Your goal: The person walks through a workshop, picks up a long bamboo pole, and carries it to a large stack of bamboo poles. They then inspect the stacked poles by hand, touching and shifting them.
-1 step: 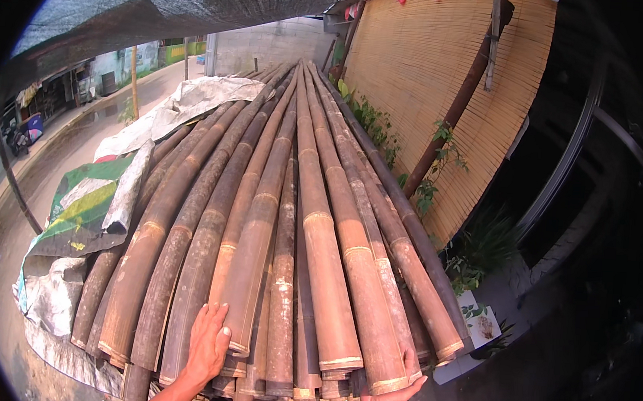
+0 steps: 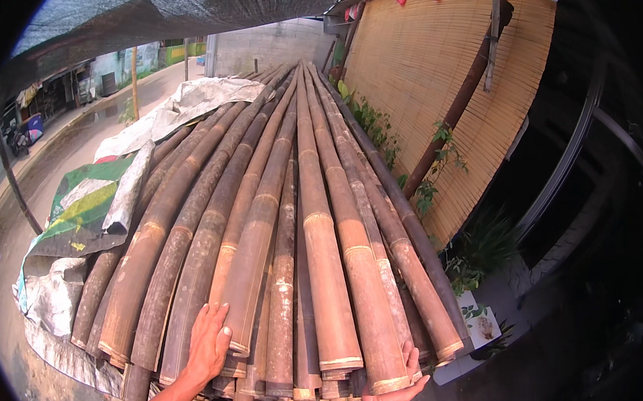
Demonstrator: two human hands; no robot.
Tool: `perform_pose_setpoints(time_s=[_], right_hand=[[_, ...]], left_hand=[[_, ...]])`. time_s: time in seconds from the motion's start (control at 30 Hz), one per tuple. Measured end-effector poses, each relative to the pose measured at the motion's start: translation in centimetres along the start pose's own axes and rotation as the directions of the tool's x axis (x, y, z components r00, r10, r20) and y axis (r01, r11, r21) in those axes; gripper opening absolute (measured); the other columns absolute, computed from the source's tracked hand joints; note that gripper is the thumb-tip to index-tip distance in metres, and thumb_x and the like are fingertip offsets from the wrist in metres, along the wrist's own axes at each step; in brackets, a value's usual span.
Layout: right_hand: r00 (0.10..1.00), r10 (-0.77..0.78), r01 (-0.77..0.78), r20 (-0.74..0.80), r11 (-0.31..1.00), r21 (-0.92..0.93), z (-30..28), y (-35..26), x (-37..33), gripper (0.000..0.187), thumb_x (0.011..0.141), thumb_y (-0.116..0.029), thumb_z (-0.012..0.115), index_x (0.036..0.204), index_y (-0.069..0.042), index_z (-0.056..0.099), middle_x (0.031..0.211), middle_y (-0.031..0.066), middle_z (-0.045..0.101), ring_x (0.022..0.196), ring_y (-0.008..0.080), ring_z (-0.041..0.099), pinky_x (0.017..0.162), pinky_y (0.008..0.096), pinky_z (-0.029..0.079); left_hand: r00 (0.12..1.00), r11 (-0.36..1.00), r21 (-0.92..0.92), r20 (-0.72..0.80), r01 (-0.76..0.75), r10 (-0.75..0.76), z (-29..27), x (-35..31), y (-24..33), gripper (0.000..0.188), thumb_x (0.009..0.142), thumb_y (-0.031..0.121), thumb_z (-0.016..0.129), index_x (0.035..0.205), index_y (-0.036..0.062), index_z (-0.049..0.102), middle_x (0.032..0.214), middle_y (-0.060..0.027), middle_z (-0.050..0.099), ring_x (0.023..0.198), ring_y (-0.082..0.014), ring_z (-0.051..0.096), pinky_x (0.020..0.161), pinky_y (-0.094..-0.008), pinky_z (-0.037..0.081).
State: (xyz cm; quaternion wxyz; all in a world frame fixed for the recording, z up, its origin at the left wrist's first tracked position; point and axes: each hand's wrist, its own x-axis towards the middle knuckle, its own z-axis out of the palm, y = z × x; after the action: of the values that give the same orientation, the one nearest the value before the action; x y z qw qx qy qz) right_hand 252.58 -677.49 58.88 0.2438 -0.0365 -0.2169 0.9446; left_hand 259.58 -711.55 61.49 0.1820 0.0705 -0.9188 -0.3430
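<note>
Long brown bamboo poles (image 2: pixel 318 245) lie in a pile that runs away from me, their cut ends facing me. My left hand (image 2: pixel 209 342) rests on the poles left of centre, fingers stretched out, its thumb beside the end of a dark pole (image 2: pixel 253 270). At the right, my right hand (image 2: pixel 397 392) cups the cut end of a thick reddish bamboo pole (image 2: pixel 363 296) from below and the side. Its fingertips show at the pole's right side; the underside of the grip is hidden.
White and green tarpaulin sheets (image 2: pixel 87 191) lie along the pile's left side, by a road (image 2: pixel 111 115). A bamboo blind (image 2: pixel 434 82) and a slanted post (image 2: pixel 458 109) stand at the right, with plants (image 2: pixel 372 122). A dark net (image 2: pixel 164 3) hangs overhead.
The fingers of my right hand have shifted slightly at the pole's end and show a little more. My left hand and the poles look the same.
</note>
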Motion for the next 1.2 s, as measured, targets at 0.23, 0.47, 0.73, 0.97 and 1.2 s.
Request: perform_pose_setpoints(time_s=[0.23,0.47,0.73,0.97,1.2], right_hand=[[0.975,-0.060,0.048,0.214,0.997,0.061,6.9,-1.6,-1.5,0.075,0.099,-0.063,0.041,0.137,0.001,0.055,0.128,0.0224,0.064,0.129,0.0362,0.054,0.113,0.0544,0.041],[0.754,-0.076,0.478,0.652,0.744,-0.466,10.4,-2.5,-2.7,0.087,0.092,-0.071,0.048,0.133,0.006,0.056,0.104,0.0297,0.071,0.114,0.0396,0.066,0.116,0.0609,0.033],[0.138,0.286,0.588,0.948,0.747,-0.311,15.9,-1.1,-5.4,0.072,0.088,-0.054,0.069,0.130,0.004,0.060,0.105,0.0187,0.075,0.112,0.0361,0.069,0.115,0.0626,0.031],[0.084,0.305,0.513,0.948,0.803,-0.304,16.4,3.6,-9.7,0.056,0.083,-0.028,0.079,0.127,0.004,0.064,0.123,0.0194,0.068,0.120,0.0341,0.063,0.112,0.0565,0.039],[0.484,0.310,0.620,0.819,0.538,-0.570,12.4,5.4,-12.2,0.038,0.086,-0.015,0.075,0.117,0.006,0.068,0.124,0.0240,0.064,0.118,0.0373,0.062,0.104,0.0452,0.048]], left_hand=[[0.996,0.996,0.049,-0.042,-0.081,0.083,0.0,0.4,-0.1,0.060,0.106,0.035,0.040,0.155,0.0032,0.032,0.157,-0.0298,0.031,0.147,-0.0484,0.023,0.120,-0.0538,0.018],[0.998,0.992,0.115,-0.007,-0.059,0.060,-0.1,0.7,-0.5,0.075,0.105,0.056,0.029,0.161,0.0075,0.017,0.162,-0.0310,0.013,0.150,-0.0518,0.009,0.119,-0.0594,0.010],[1.000,1.000,-0.002,-0.018,0.001,-0.001,-0.5,1.1,0.1,0.084,0.102,0.067,0.018,0.162,0.0084,0.014,0.163,-0.0296,0.011,0.152,-0.0472,0.006,0.120,-0.0573,0.009],[0.990,0.533,-0.835,0.087,0.135,-0.114,0.6,-0.6,6.9,0.079,0.106,0.059,0.027,0.159,0.0000,0.019,0.153,-0.0229,0.039,0.142,-0.0303,0.039,0.115,-0.0419,0.032],[0.898,0.264,-0.881,0.305,0.392,-0.317,-3.0,-1.1,4.4,0.084,0.097,0.019,0.065,0.161,0.0061,0.013,0.159,-0.0207,0.028,0.140,-0.0279,0.040,0.111,-0.0366,0.040]])
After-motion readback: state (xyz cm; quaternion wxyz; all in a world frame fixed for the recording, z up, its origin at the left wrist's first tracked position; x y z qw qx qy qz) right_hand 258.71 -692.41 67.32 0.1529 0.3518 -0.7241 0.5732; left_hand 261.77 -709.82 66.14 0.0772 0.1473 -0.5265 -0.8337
